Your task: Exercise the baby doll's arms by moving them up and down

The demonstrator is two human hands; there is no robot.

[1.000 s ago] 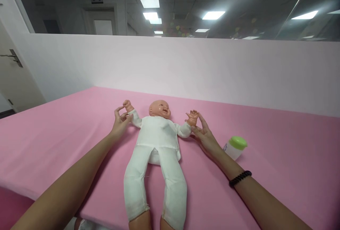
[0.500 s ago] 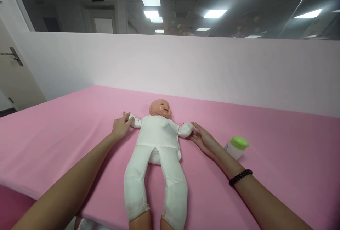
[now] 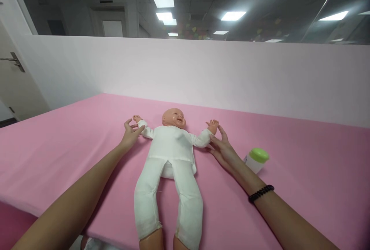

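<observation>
A baby doll point(image 3: 172, 142) with a bald head and white cloth body lies on its back, arms spread, feet toward me. My left hand point(image 3: 131, 133) is beside the doll's arm at left, fingers parted, its thumb against the white sleeve. At the other arm, my right hand point(image 3: 222, 148) has its fingers spread around the wrist end. Its thumb touches the sleeve, and its index finger is extended beside the doll's raised hand point(image 3: 213, 126). Some right fingertips are hidden behind the sleeve. Both my hands look open rather than gripping.
A pale bottle with a green cap point(image 3: 259, 155) lies tilted to the right of my right forearm, partly hidden by it. Pink sheeting point(image 3: 72, 142) covers the table. Behind it rises a white wall point(image 3: 231, 76) with dark glass above. A door point(image 3: 17, 76) is at far left.
The doll's hand at right has come up into view from behind its sleeve. My left fingers have loosened and spread from the other arm. My right fingers have spread near the wrist.
</observation>
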